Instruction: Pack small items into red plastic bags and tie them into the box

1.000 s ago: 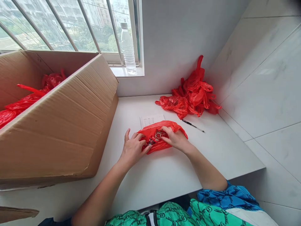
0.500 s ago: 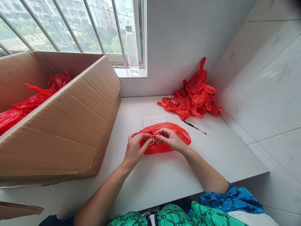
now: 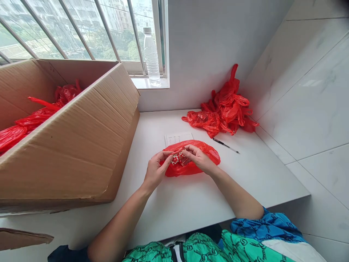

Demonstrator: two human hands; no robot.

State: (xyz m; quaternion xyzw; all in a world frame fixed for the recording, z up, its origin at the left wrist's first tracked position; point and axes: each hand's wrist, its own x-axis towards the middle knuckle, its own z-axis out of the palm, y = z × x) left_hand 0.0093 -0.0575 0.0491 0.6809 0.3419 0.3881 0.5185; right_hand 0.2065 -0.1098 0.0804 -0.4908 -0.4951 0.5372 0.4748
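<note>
A red plastic bag (image 3: 203, 153) lies on the white table (image 3: 191, 203) in front of me. Just above its near edge, both hands pinch a small red-and-white patterned item (image 3: 177, 158). My left hand (image 3: 156, 171) grips its left side with thumb and fingers closed. My right hand (image 3: 196, 159) grips its right side, fingers curled over it. What the small item is I cannot make out.
A large open cardboard box (image 3: 81, 138) with red bags inside (image 3: 40, 116) stands at the left. A heap of red bags (image 3: 226, 109) lies in the far right corner, with a pen (image 3: 225, 146) and a printed sheet (image 3: 177, 138) nearby. A water bottle (image 3: 151, 56) stands on the windowsill.
My hands came out of the bag's opening and together, lifting the small patterned item above the bag. The bag now lies flatter on the table.
</note>
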